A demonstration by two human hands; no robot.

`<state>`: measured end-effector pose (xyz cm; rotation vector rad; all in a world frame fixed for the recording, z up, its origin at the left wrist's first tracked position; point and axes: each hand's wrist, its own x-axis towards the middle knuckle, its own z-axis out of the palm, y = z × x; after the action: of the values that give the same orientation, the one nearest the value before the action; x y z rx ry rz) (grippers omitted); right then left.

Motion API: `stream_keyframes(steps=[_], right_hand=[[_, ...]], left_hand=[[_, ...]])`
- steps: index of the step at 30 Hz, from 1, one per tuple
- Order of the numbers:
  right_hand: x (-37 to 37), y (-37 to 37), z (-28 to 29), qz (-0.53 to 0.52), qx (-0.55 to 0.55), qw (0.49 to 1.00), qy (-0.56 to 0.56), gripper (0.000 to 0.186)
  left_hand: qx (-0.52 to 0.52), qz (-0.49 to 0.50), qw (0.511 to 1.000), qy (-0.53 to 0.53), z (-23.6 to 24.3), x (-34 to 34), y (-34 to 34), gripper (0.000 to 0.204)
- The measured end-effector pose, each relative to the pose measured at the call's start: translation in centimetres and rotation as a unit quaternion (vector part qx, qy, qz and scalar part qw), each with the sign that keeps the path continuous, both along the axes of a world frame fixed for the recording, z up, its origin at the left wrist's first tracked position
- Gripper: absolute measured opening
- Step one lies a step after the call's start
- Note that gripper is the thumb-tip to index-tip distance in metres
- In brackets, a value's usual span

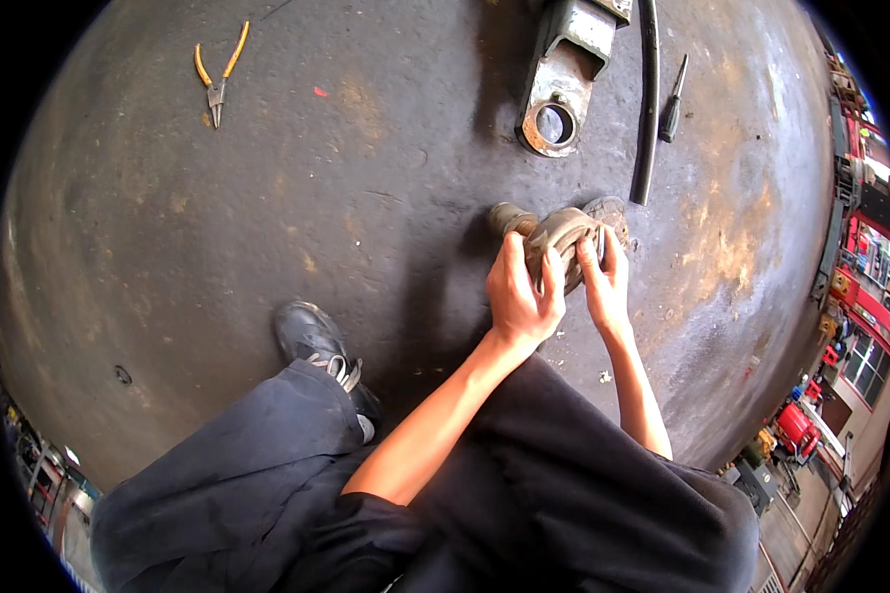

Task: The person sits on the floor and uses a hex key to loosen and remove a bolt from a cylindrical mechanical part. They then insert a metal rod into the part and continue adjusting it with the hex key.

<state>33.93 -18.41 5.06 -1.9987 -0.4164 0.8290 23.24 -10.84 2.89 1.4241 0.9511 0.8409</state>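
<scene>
My left hand (527,299) and my right hand (608,284) both grip a worn, greyish-brown rounded metal part (562,229) from opposite sides. Its curved rim faces up between my fingers; its underside is hidden, so its exact kind does not show. Just beyond my left fingers is a short brown cylindrical piece (510,219). A flat, round-edged, rusty piece (608,211) shows behind my right fingers. Whether these two join the held part, I cannot tell. Farther ahead lies a heavy metal arm (560,94) with a round eye at its near end.
Right of the metal arm lies a black hose or rod (648,109), with a black-handled screwdriver (673,104) beside it. Yellow-handled pliers (218,84) lie spread at the far left. My shoe (311,336) rests on the dark, stained floor (218,237). Shop equipment (799,430) lines the right edge.
</scene>
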Motion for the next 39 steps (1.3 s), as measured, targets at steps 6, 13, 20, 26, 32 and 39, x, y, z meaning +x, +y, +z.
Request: stream_keyframes(steps=[6, 13, 20, 26, 32, 39], right_hand=[[-0.4, -1.3, 0.9, -0.018, 0.048, 0.998, 0.024, 0.033], [1.1, -0.6, 4.9, 0.145, 0.053, 0.943, -0.295, 0.071], [5.5, 4.1, 4.7, 0.248, 0.105, 0.854, -0.446, 0.065], [7.7, 6.0, 4.0, 0.263, 0.099, 0.843, -0.459, 0.065], [10.0, 9.7, 6.3, 0.177, 0.000, 0.957, -0.229, 0.042], [12.3, 14.5, 5.9, 0.081, -0.012, 0.993, -0.085, 0.041]], left_hand=[[0.100, -0.050, 0.993, -0.044, 0.3, 0.4, 4.0, 0.024], [0.133, -0.091, 0.974, -0.162, 1.8, 0.8, 5.9, 0.021], [0.039, -0.023, 0.990, -0.130, 1.8, 2.7, 6.5, 0.030], [0.048, -0.031, 0.986, -0.154, 1.0, 4.5, 8.0, 0.032], [-0.019, 0.022, 0.999, -0.032, 3.9, 8.0, 10.0, 0.032], [-0.098, -0.037, 0.985, 0.137, 5.5, 10.7, 15.1, 0.059]])
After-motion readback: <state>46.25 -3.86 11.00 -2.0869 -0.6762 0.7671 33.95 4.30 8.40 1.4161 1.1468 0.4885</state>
